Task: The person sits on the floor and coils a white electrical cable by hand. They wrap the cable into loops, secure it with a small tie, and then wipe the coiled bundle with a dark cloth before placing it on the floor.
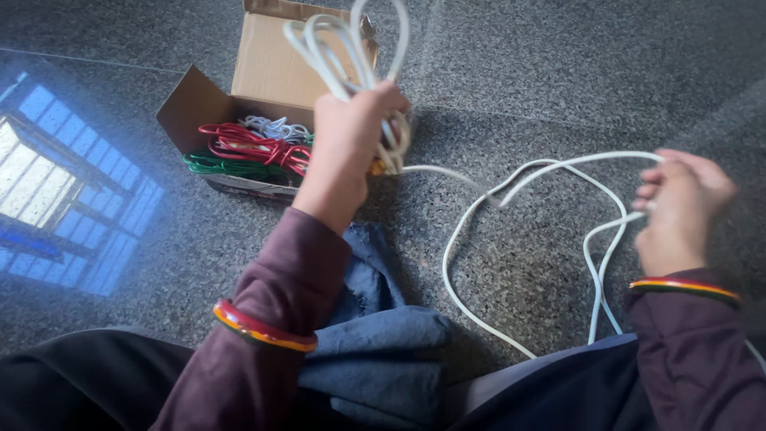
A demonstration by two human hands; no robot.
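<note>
Head view: left hand (351, 140) clenches looped white cable (351, 56) at twelve o'clock; right hand (678, 209), three o'clock, pinches its trailing length; cardboard box (263, 68) behind

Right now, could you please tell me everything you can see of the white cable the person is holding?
The white cable is thin, round and smooth, plastic-coated by the look of it. The left hand grips several gathered loops of it, held up in front of the open cardboard box. From that hand it runs across the speckled stone floor in loose curves to the right hand, whose fingers pinch it. Further slack trails back toward the person's lap.
</note>
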